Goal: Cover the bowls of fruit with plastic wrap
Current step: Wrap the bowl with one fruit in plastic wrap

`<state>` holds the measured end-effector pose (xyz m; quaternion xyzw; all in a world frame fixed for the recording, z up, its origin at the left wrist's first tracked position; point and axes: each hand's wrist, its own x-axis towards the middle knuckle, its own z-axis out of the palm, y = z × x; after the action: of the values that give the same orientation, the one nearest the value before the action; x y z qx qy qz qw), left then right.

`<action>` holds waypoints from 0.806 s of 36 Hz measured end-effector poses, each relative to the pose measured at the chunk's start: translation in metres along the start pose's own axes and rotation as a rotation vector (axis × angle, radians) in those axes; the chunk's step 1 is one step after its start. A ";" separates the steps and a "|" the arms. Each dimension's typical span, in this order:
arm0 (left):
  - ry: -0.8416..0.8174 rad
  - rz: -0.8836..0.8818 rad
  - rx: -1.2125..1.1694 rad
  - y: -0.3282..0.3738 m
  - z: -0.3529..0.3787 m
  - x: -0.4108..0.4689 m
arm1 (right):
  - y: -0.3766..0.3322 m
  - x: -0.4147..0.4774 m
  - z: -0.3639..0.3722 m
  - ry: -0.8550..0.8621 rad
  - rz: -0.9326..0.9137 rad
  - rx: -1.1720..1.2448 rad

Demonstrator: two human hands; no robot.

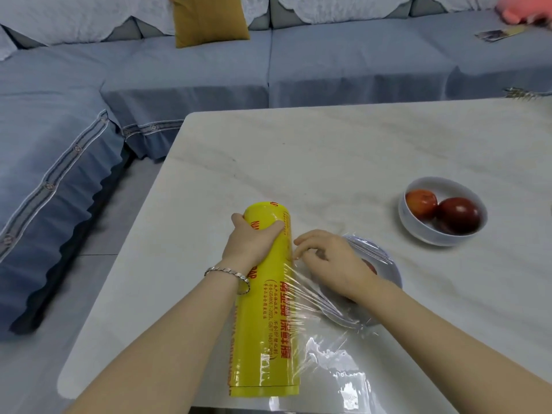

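We look down on a blue-covered sofa [179,79] that runs along the far and left sides of a pale marbled worktop [328,150]. A mustard cushion [209,19] leans on the sofa back.

Near the front edge of the worktop lies a long yellow roll of plastic wrap [268,309] with red lettering, its length pointing away from us. From its right side a sheet of clear film [328,348] stretches out, wrinkled and glossy on the worktop, and runs up over the near bowl [391,270] just beside the roll. This bowl is mostly hidden under the right hand, and a little red fruit shows through the film.

Further right and well apart stands 1 open white bowl [418,231] with 2 red fruits [460,215] inside, touching each other.

The left hand [251,243] grips the far part of the roll, fingers wrapped over its top. The right hand [331,264] lies over the covered bowl, its curled fingers pinching the film just beside the roll.

A silver bracelet [230,271] circles the left wrist.
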<state>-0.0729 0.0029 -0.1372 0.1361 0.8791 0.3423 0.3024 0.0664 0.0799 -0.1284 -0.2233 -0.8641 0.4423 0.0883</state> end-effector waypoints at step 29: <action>0.016 0.016 -0.099 -0.008 -0.004 -0.001 | 0.003 -0.005 0.029 0.230 0.061 -0.284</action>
<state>-0.0745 -0.0053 -0.1395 0.1253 0.8625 0.3888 0.2988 0.0617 0.0578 -0.1481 -0.3090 -0.8949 0.2897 0.1407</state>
